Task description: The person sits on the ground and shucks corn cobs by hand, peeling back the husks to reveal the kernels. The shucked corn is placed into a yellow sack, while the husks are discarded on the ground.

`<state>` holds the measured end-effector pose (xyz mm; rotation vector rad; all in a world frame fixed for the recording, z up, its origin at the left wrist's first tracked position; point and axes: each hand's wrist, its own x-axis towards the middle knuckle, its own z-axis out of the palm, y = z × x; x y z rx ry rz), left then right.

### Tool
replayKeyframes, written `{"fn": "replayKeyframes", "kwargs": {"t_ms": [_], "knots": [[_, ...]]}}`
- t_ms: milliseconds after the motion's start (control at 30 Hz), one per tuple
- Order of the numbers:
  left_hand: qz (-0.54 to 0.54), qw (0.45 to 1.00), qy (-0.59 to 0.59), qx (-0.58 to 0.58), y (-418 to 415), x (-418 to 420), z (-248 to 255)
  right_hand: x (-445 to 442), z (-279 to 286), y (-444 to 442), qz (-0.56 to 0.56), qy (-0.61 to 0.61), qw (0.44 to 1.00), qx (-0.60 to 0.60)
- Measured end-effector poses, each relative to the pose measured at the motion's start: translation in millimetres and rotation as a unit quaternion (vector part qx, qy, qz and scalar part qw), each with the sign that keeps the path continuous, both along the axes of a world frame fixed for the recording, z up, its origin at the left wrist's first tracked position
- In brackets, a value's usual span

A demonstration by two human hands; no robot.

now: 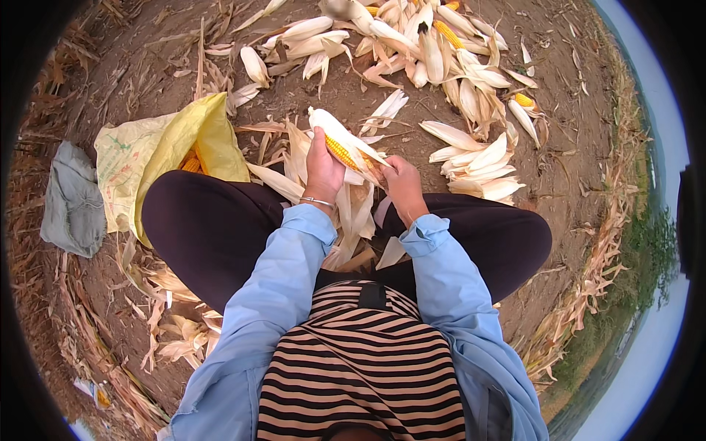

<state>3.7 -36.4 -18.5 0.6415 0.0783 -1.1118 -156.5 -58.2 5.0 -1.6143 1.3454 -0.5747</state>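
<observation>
Between my two hands is an ear of corn (341, 151), tilted, with its yellow kernels partly bared. Pale husk (331, 122) still covers its upper side and tip. My left hand (324, 172) grips the ear along its left side, the thumb lying near the exposed kernels. At the lower right end, my right hand (401, 181) pinches the husk between thumb and fingers. Loose dry husks (353, 212) lie below the ear, between my bent legs. The underside of the ear is hidden by my left hand.
A yellow woven sack (160, 149) holding bared corn ears (191, 163) stands at my left knee, with a grey sack (74, 201) beyond it. Ahead lies a heap of ears in husk (436, 52). Peeled husks (485, 162) lie near my right knee on bare soil (557, 220).
</observation>
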Motion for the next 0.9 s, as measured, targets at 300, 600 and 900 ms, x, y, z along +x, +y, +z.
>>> {"fn": "replayKeyframes", "kwargs": {"t_ms": [300, 600, 900], "knots": [[-0.141, 0.987, 0.075, 0.024, 12, 6, -2, -3, 4, -36, -0.153, -0.264, 0.925, 0.227], [-0.321, 0.942, 0.097, -0.014, 24, -2, 10, 6, 38, -103, -0.221, -0.419, 0.863, 0.172], [-0.288, 0.955, -0.059, -0.046, 22, -14, 18, 7, 60, -122, -0.187, -0.377, 0.900, 0.113]]}}
